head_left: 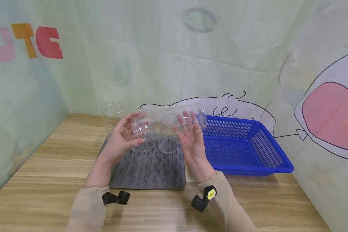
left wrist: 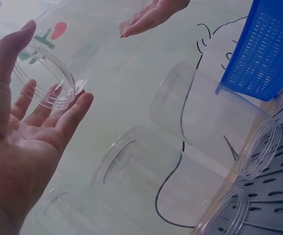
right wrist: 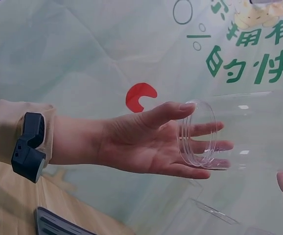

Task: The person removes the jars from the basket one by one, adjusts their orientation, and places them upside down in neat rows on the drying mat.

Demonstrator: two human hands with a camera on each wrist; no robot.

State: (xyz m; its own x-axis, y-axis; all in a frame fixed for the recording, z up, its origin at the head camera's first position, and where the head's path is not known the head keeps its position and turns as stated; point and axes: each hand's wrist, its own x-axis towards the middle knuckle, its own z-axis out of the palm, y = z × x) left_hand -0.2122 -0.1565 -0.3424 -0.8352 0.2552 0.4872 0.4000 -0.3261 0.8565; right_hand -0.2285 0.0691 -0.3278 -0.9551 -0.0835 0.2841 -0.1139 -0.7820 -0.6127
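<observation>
- The left hand [head_left: 120,138] has straight, spread fingers [left wrist: 67,120]; thumb and fingertips cup the open, threaded mouth of a clear plastic jar [head_left: 168,120], which lies on its side in the air above the grey drying mat [head_left: 150,167].
- The right hand [head_left: 191,138] meets the jar's other end with flat, upright fingers, the palm pressed to its side; nothing is curled round it.
- The jar hangs between the two palms, over the far edge of the mat, its base end reaching toward the blue basket [head_left: 243,148].
- The right wrist view shows what the head view blurs: the jar's mouth ring sits against the left hand's fingertips, with the thumb lying over the rim.
- The left wrist view shows the jar rim [left wrist: 46,73] near the left palm, and the right hand's fingertips far up at the top.
- It also shows two upturned jars [left wrist: 205,127] mouth-down on the mat, which the head view half hides behind the hands.
- A further clear jar [head_left: 113,112] stands upside down just off the mat's far left corner.
- The basket sits right of the mat on the wooden table [head_left: 46,193], touching the mat's right side or nearly so; I cannot tell which.
</observation>
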